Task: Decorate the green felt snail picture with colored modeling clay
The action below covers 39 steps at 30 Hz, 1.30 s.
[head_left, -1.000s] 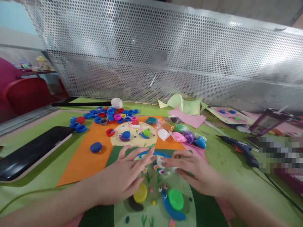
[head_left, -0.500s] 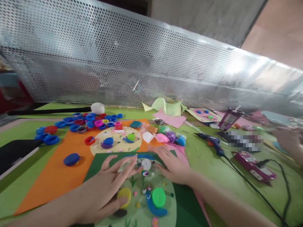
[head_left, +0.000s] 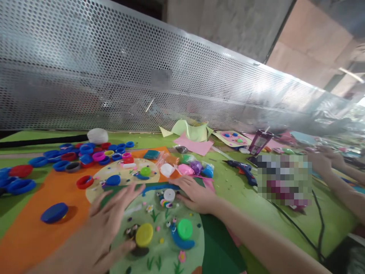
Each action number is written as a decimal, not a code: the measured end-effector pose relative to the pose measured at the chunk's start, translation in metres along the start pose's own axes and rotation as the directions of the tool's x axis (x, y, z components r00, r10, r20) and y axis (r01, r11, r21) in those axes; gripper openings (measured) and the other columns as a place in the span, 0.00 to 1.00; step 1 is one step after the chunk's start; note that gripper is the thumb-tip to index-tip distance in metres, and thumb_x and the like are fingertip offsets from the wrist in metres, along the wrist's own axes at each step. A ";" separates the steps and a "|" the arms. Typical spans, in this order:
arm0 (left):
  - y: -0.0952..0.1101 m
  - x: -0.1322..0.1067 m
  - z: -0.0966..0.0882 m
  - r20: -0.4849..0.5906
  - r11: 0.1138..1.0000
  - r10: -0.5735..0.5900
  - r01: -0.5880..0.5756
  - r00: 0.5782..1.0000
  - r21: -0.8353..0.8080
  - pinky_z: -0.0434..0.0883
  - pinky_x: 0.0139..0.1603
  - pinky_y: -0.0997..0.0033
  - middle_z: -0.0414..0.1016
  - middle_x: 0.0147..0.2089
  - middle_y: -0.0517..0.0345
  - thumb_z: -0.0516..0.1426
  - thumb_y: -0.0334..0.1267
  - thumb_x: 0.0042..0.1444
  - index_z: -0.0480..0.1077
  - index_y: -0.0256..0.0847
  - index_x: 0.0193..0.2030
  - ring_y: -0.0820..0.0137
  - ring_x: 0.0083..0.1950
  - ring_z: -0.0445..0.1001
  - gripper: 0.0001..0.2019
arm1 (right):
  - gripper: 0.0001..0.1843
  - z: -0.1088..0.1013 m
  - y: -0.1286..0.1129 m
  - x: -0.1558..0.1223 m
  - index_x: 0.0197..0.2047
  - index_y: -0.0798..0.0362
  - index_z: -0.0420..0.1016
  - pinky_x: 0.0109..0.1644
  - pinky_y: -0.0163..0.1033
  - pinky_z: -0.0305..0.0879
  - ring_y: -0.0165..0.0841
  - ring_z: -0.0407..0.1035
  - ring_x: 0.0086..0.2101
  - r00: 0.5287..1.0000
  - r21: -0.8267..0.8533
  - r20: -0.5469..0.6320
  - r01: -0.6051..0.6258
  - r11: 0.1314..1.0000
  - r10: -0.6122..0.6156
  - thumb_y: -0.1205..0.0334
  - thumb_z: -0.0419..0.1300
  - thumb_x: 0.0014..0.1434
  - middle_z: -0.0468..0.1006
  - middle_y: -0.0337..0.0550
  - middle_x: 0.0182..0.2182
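A dark green card with a light green panel lies before me. It bears clay snails with bottle-cap shells: a yellow cap, a bright green cap on a blue body, and a white cap with a striped body. My left hand, somewhat blurred, is over the card's left side with fingers spread and nothing held. Its thumb is beside the dark snail under the yellow cap. My right hand lies flat at the card's upper right, fingers stretched near the white cap.
Loose bottle caps pile up at left; a blue cap lies on orange paper. Bagged clay sits behind the card. Rightward are a glue gun, its cord, a cup and another person's hands. A perforated metal panel stands behind.
My left hand has drawn back leftward from the white-capped snail, uncovering a flower and the dark snail's eyes. My right hand stays on the card. The view has swung right.
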<state>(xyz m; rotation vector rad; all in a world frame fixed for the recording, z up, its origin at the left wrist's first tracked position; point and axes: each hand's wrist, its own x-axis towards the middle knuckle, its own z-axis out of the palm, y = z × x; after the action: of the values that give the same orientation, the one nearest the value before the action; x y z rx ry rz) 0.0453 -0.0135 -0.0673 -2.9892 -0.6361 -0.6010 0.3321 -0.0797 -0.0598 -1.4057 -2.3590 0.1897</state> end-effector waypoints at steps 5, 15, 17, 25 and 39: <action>-0.016 0.016 -0.006 0.035 0.892 -0.452 0.452 0.891 0.011 0.54 0.55 0.38 0.70 0.55 0.43 0.44 0.49 0.61 0.28 0.39 0.67 0.48 0.59 0.63 0.35 | 0.23 0.001 -0.002 -0.002 0.60 0.55 0.56 0.58 0.48 0.55 0.38 0.58 0.53 0.999 0.009 0.011 0.031 0.999 -0.031 0.64 0.48 0.61 0.67 0.51 0.52; -0.024 0.015 0.008 -0.088 0.937 -0.347 0.350 0.934 0.021 0.64 0.50 0.48 0.70 0.50 0.44 0.45 0.50 0.58 0.46 0.41 0.64 0.49 0.54 0.67 0.29 | 0.21 0.003 -0.005 -0.004 0.58 0.58 0.56 0.57 0.47 0.56 0.37 0.58 0.52 0.997 -0.004 -0.001 0.081 0.997 -0.081 0.62 0.46 0.62 0.68 0.53 0.51; -0.023 0.016 0.005 -0.114 0.931 -0.364 0.364 0.924 -0.019 0.63 0.51 0.47 0.71 0.49 0.45 0.46 0.50 0.57 0.51 0.41 0.60 0.50 0.51 0.69 0.27 | 0.22 0.004 -0.006 -0.004 0.58 0.59 0.57 0.57 0.45 0.55 0.37 0.58 0.52 0.996 -0.011 -0.003 0.087 0.996 -0.087 0.61 0.47 0.62 0.68 0.52 0.51; -0.014 0.019 -0.007 -0.041 0.727 -0.611 0.539 0.791 -0.425 0.67 0.52 0.55 0.65 0.56 0.52 0.49 0.55 0.54 0.63 0.44 0.45 0.54 0.58 0.64 0.19 | 0.21 0.005 -0.006 -0.004 0.57 0.59 0.58 0.57 0.47 0.56 0.37 0.59 0.52 0.993 -0.007 -0.023 0.114 0.993 -0.114 0.61 0.47 0.63 0.68 0.52 0.51; -0.007 0.019 0.001 -0.102 0.809 -0.505 0.428 0.857 -0.403 0.67 0.53 0.61 0.69 0.51 0.51 0.46 0.43 0.59 0.60 0.43 0.48 0.61 0.54 0.69 0.13 | 0.28 -0.001 -0.031 -0.014 0.62 0.50 0.46 0.58 0.46 0.51 0.34 0.52 0.57 0.970 -0.024 -0.028 0.241 0.970 -0.241 0.74 0.42 0.60 0.68 0.44 0.54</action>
<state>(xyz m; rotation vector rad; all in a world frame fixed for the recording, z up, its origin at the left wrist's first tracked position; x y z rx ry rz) 0.0587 0.0006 -0.0614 -3.0201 -1.4114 -1.1596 0.3138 -0.1072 -0.0529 -1.1086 -2.4863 0.0758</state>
